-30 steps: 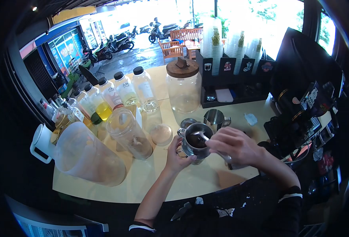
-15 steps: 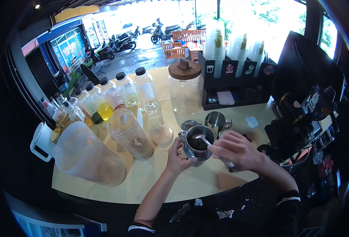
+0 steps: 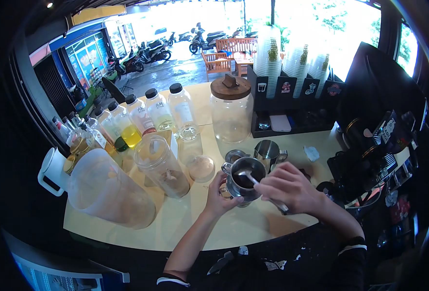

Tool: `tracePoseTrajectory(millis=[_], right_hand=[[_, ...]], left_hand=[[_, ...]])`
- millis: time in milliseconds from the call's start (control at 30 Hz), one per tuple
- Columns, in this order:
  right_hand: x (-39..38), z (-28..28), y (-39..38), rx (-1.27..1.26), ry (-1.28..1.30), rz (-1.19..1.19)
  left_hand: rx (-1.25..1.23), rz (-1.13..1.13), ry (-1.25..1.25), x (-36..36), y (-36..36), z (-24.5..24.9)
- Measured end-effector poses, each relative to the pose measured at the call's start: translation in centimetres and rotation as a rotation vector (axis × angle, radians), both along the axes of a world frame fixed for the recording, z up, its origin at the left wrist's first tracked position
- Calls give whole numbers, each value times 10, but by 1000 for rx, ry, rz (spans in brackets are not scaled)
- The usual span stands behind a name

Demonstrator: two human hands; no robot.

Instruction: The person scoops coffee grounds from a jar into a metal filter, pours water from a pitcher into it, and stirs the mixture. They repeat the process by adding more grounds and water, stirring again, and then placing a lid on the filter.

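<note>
My left hand is wrapped around the lower left side of a shiny metal cup with a small loop handle. Dark contents, which look like coffee, lie inside it; what stands under the cup is mostly hidden. In my right hand is a metal spoon, pinched by its handle, with its bowl inside the cup's mouth. Just behind the cup are a small round metal piece and a steel pitcher.
To the left stand a clear jar, a big translucent pitcher and a row of black-capped bottles. A round lid lies on the counter. Behind are a wooden-lidded glass jar and a black cup rack.
The spoon's bowl has shifted slightly left and down inside the cup, with my right hand following a little. My left hand keeps its hold. The whole view has shifted slightly.
</note>
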State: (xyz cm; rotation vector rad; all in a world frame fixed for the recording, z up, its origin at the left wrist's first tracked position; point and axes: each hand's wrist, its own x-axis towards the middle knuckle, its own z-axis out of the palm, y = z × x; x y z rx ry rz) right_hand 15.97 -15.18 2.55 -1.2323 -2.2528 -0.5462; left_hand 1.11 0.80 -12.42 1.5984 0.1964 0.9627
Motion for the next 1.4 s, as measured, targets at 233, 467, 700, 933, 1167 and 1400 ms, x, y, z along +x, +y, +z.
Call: tracePoseTrajectory(millis=[233,467,700,933,1167,1400], right_hand=[[3,0,1,29,9,-39],[3,1,2,3,-16,-20],[0,4,3,18,-42,-23],[3,5,1,6,-24,13],[6,3,2,21,-2,-9],[7,4,6,43,27,-2]], left_hand=[[14,0,39,-3,-1,6],[-14,0,39,-2,-3,5],[3,3,26,-1,-2,2],[-26,-10,14,-2,-2,2],[4,-9,22,-2,-1,2],[22,-8,32,-4,-2,7]])
